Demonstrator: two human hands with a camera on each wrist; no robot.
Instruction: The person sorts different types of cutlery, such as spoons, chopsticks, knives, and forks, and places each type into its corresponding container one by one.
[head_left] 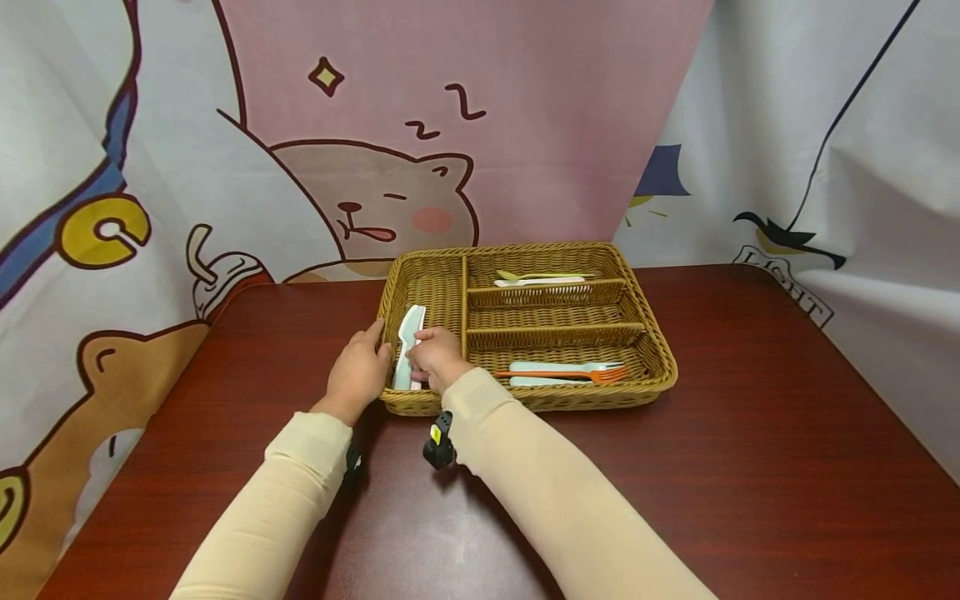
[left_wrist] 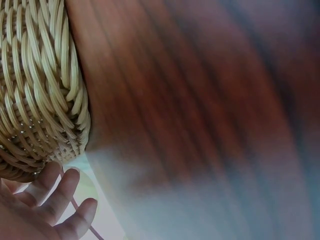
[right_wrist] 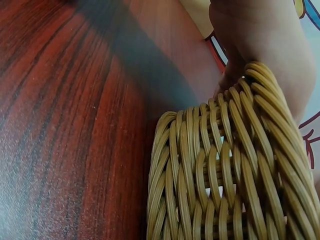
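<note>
A wicker cutlery basket with several compartments sits on the table. In its long left compartment lie plastic knives, pale green and white with a pink edge showing. My right hand reaches over the front rim, its curled fingers pinching the knives. Part of the grip is hidden behind the hand. At the basket's outer left side, my left hand touches the wicker with fingers fairly straight. In the left wrist view, the left hand's fingers appear beside the basket's woven corner.
Pale blue forks and an orange fork lie in the front right compartment. Yellow-green and white utensils lie in the back right one. A divider separates compartments. The dark red table meets a printed cloth behind.
</note>
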